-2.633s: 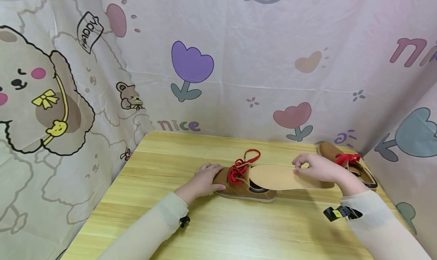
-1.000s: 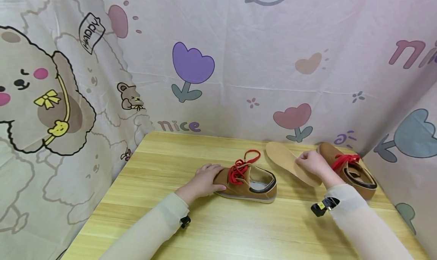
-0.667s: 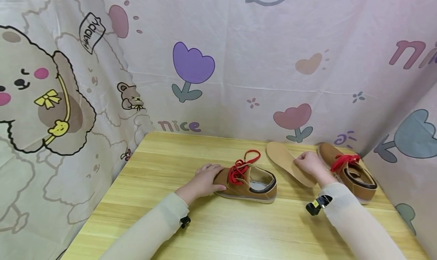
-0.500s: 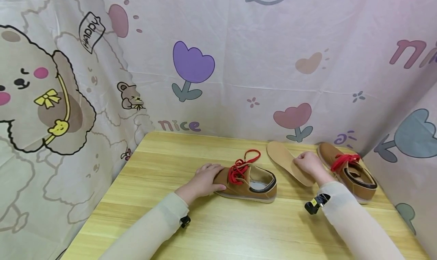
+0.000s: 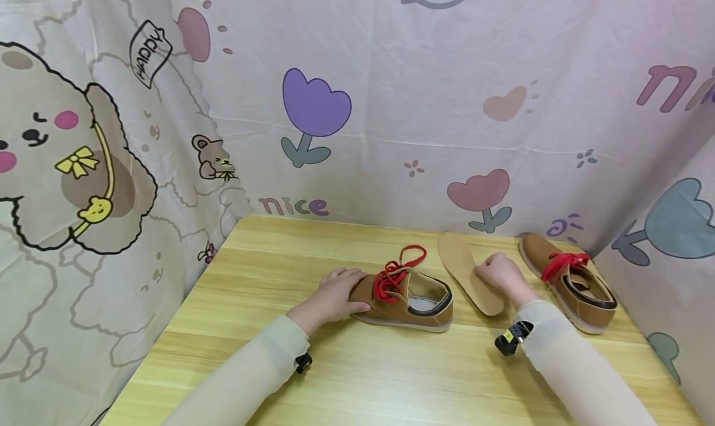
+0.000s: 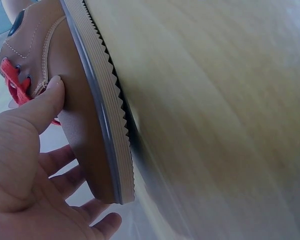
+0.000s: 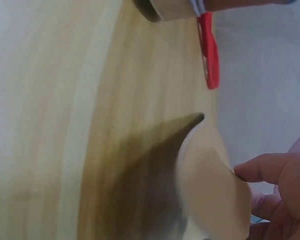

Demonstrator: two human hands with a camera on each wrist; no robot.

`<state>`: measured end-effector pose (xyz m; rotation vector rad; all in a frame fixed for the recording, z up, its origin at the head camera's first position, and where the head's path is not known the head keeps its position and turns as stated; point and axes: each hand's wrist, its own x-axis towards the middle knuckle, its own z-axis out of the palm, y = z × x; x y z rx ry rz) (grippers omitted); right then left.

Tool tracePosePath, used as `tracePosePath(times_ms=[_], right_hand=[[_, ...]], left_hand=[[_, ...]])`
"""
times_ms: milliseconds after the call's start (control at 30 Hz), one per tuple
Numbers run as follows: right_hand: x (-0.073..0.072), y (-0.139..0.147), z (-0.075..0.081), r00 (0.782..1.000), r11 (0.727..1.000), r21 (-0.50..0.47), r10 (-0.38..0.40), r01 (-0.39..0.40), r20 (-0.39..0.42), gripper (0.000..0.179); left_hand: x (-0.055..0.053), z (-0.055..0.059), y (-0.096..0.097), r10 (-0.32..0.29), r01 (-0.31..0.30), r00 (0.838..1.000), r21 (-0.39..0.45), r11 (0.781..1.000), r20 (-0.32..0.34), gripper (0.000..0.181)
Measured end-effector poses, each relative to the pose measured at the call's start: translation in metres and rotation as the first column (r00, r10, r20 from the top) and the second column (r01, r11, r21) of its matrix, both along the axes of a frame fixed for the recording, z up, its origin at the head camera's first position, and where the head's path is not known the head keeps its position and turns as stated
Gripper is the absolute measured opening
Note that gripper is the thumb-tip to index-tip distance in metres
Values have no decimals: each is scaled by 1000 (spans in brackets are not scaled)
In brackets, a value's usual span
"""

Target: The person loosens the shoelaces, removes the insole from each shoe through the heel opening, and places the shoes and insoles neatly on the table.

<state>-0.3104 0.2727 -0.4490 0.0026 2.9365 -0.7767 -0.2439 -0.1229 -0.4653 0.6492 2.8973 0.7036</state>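
Note:
A brown lace-up shoe (image 5: 430, 320) with red laces stands on the table, its toe to the left and its inside showing. My left hand (image 5: 332, 297) holds it by the toe; in the left wrist view the thumb lies on one side of the shoe (image 6: 77, 120) and the fingers on the other. Right of the shoe is a tan insole (image 5: 459, 261), held at an angle low over the table. My right hand (image 5: 505, 277) pinches its right edge between thumb and fingers. In the right wrist view the insole (image 7: 210, 185) casts a shadow on the tabletop, its near end seemingly raised.
The matching brown shoe (image 5: 594, 317), also red-laced, stands at the table's back right, close to my right hand. A red lace loop (image 5: 413, 247) sticks out behind the first shoe. Printed cloth (image 5: 380, 184) hangs along the back and sides of the wooden table (image 5: 380, 376).
My right hand has drawn the insole away from the shoe's opening to the right, turned it, and lately swung its near end a little left. The left hand and the first shoe stay put.

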Motion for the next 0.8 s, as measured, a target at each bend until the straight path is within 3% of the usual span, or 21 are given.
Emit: tracePosePath(times_ms=[300, 600, 800], right_hand=[[-3, -9, -6, 1000, 997, 80, 24, -23, -10, 31], [-3, -12, -9, 1000, 997, 79, 25, -26, 10, 30], [-3, -10, -12, 998, 992, 111, 60, -57, -24, 36]], left_hand=[[0, -1, -1, 1, -1, 1000, 9, 1000, 8, 74], [-1, -2, -1, -3, 3, 1000, 13, 1000, 1, 74], [-1, -2, -1, -4, 4, 1000, 10, 1000, -10, 74]])
